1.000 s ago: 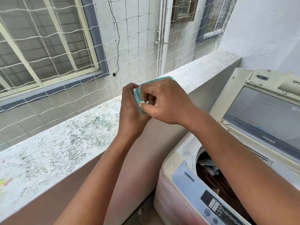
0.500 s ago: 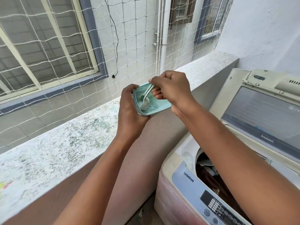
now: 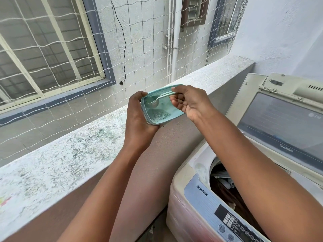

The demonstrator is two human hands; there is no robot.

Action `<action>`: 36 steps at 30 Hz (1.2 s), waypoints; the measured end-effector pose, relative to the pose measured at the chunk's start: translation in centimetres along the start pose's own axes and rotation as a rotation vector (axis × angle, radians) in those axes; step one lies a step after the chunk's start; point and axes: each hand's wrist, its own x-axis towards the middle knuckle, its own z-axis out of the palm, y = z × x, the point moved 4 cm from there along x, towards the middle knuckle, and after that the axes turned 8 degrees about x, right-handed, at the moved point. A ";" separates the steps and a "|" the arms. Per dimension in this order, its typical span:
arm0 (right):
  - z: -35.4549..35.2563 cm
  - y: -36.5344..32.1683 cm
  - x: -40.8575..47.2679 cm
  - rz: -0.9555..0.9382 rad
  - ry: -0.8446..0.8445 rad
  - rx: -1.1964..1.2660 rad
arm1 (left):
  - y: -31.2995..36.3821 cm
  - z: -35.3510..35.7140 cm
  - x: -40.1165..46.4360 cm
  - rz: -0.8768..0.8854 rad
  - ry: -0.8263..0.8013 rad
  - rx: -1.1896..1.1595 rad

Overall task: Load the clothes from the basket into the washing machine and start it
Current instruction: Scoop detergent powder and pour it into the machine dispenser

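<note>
My right grip (image 3: 188, 103) pinches the handle of a spoon (image 3: 158, 100), fingers curled round it; half a second ago I held it steeply with the bowl low in the tub, and now it lies flatter, the bowl raised near the tub's upper left wall. My left grip (image 3: 138, 119) is wrapped round the left side of the teal tub (image 3: 174, 111), thumb on the rim, as before; the tub is tilted open toward me with a patch of speckled powder (image 3: 160, 116) at its low end. Both hands are above the ledge (image 3: 70, 154), as earlier. Lower right, the washer (image 3: 195, 203) stands against the ledge wall with its lid (image 3: 279, 119) up, and the clothes (image 3: 225, 187) lie in the drum.
</note>
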 end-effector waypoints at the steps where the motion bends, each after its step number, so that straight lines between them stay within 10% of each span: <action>1: -0.1 0.1 0.0 -0.001 0.003 0.007 | 0.0 0.0 0.0 -0.002 -0.001 0.003; 21: -4.4 -2.8 0.4 -0.317 0.082 -0.371 | -0.2 -0.1 -0.1 0.000 0.003 -0.039; 36: 3.1 -4.2 -3.7 -0.703 -0.262 -0.890 | 0.5 -0.5 -0.3 0.075 -0.007 -0.132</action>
